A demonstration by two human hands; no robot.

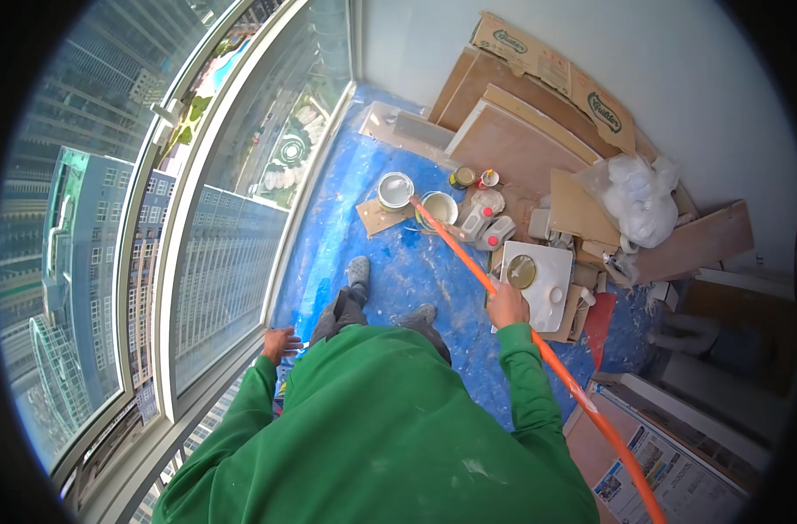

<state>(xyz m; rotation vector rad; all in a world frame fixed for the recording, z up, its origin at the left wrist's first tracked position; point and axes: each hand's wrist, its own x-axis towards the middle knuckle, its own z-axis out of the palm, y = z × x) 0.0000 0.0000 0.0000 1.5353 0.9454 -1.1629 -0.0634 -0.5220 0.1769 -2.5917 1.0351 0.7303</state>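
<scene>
My right hand point(508, 306) is closed round a long orange pole point(549, 358). The pole slants from the lower right up to two paint buckets, and its far end lies over the gap between them. One open bucket point(395, 190) holds white paint; the other bucket point(438, 210) has a pale, smeared inside. What is fitted to the pole's tip is hard to make out. Close to the window frame point(267, 325), my left hand point(281, 344) hangs with its fingers stretched out and nothing in it.
Blue sheeting point(329, 236) covers the floor. Right of the buckets stand plastic jugs point(494, 231), small cans point(461, 178) and a white board point(538, 288) with a round lid. Cardboard sheets point(538, 131) and a white plastic bag point(641, 201) lean by the wall. Tall windows point(241, 262) line the left.
</scene>
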